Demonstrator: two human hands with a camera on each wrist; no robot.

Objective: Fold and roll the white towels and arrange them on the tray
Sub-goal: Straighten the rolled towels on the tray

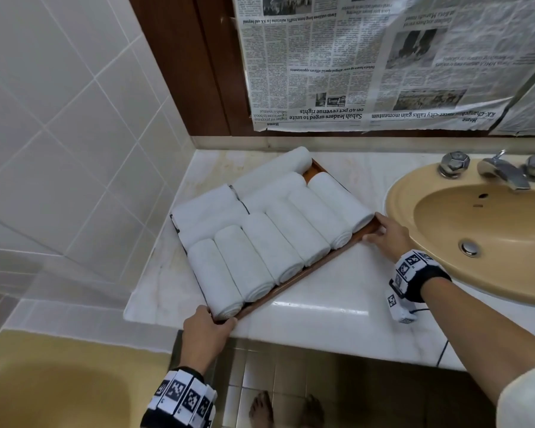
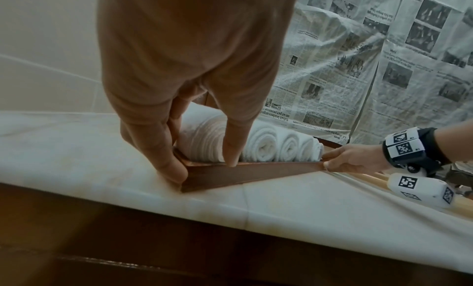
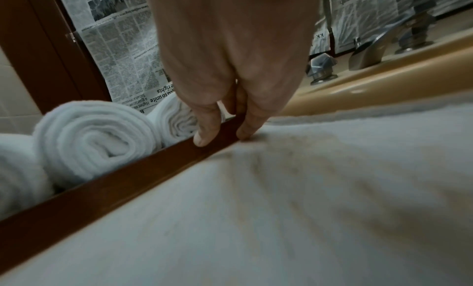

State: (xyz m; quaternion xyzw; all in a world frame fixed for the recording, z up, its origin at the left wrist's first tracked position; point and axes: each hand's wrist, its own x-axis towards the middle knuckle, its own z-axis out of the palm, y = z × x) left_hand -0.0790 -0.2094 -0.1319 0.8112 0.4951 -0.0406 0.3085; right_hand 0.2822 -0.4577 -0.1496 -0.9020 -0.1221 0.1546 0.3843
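Note:
A brown wooden tray [image 1: 303, 278] lies at an angle on the white marble counter [image 1: 337, 316], filled with several rolled white towels [image 1: 272, 242]. My left hand [image 1: 209, 322] grips the tray's near-left corner, thumb on the rim [image 2: 231, 157] and fingers down the outer side. My right hand [image 1: 383, 231] pinches the tray's right corner beside the sink. In the right wrist view my right hand's thumb [image 3: 204, 136] presses the rim and a finger sits on the outer wall of the tray [image 3: 102, 191]. Towel roll ends [image 3: 94, 140] face the near rim. More rolls lie behind the front row.
A beige sink [image 1: 488, 233] with a chrome tap [image 1: 504, 171] sits right of the tray. Newspaper [image 1: 368, 63] covers the mirror behind. Tiled wall [image 1: 59, 134] closes the left side. A beige tub edge [image 1: 59, 387] lies below the counter at left.

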